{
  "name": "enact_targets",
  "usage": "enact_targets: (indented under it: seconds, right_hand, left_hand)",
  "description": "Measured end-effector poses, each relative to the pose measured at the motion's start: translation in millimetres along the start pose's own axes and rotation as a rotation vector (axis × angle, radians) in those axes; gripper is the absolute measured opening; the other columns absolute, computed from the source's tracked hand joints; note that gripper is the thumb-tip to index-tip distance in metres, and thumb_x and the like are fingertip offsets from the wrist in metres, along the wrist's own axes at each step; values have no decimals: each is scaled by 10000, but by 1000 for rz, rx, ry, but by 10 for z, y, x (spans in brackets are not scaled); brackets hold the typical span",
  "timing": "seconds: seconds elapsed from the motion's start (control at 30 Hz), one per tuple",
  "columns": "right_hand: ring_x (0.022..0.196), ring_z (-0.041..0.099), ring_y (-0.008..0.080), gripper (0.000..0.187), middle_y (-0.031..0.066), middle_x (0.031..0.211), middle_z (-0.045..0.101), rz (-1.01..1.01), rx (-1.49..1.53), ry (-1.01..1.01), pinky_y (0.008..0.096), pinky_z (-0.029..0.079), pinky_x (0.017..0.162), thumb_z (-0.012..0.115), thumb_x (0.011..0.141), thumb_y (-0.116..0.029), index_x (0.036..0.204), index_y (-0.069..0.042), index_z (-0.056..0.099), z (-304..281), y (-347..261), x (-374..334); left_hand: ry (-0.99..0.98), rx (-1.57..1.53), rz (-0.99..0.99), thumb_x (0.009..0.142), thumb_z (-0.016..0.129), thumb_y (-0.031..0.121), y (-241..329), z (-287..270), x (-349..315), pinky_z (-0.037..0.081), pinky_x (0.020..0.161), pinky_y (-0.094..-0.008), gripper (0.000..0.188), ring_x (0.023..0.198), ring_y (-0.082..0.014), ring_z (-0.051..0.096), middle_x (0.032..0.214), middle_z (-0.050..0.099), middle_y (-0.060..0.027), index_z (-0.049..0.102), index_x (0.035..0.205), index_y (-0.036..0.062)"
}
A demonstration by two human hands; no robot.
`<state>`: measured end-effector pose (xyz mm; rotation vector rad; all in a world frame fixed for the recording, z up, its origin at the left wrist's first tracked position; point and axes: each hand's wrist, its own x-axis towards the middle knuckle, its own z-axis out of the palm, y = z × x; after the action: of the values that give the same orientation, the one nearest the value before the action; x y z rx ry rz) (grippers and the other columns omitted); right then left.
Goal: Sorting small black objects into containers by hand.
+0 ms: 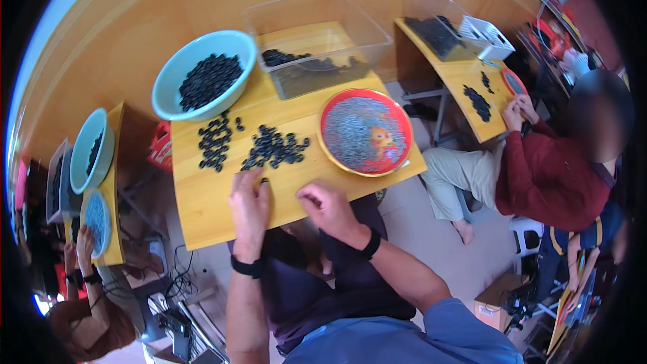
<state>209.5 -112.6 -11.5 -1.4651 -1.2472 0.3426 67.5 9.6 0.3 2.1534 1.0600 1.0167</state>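
Observation:
My left hand [249, 203] is at the near edge of a loose pile of small black round pieces [276, 147] on the yellow table. One black piece [264, 180] shows between its thumb and index fingertip. To the right, my right hand [330, 207] hovers over the table's near edge with fingers curled into a pinch; whatever is in them is too small to make out. Beyond it stands a red round tray [409, 136] with a yellow rim, holding many thin grey metal pins. Another group of black pieces [214, 143] lies left of the pile.
A light green basin [162, 98] of black pieces and a clear plastic bin [323, 10] stand at the table's back. On the right, a person in a maroon top [549, 178] works at another yellow table [458, 77]. Another person's hand [85, 246] is by a tray at far left.

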Motion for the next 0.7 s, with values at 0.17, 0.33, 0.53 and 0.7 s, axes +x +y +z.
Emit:
enact_targets:
  seconds: [0.17, 0.33, 0.53, 0.7]
  right_hand:
    - [673, 621, 152, 44, 80, 804, 641, -22, 65, 3, 288, 477, 595, 646, 882, -4, 924, -3, 660, -64, 53, -41]
    - [681, 624, 171, 41, 80, 836, 644, 107, 218, 100, 290, 493, 610, 651, 875, 0, 915, -7, 657, -144, 32, -96]
    - [694, 641, 135, 62, 61, 854, 663, 176, 260, 97, 262, 510, 618, 661, 867, 9, 922, -17, 670, -256, 87, -209]
    - [703, 645, 98, 81, 46, 836, 675, 210, 276, 40, 234, 497, 612, 655, 864, 33, 921, -20, 677, -211, 103, -157]
  left_hand:
    - [-272, 32, 158, 807, 734, 26, 666, -242, 493, 504, 614, -321, 265, 680, -221, 627, 904, 665, -119, 710, 1068, 58]
    - [-567, 193, 191, 803, 736, 77, 998, -160, 799, 536, 705, -386, 247, 773, -289, 678, 885, 699, -117, 717, 1050, 81]
    - [-481, 434, 43, 782, 717, 82, 533, -354, 991, 541, 743, -405, 270, 843, -312, 701, 839, 721, -119, 729, 1052, 91]
    - [-474, 387, 12, 783, 731, 73, 179, -526, 937, 523, 692, -362, 224, 758, -260, 683, 824, 701, -135, 742, 1005, 50]
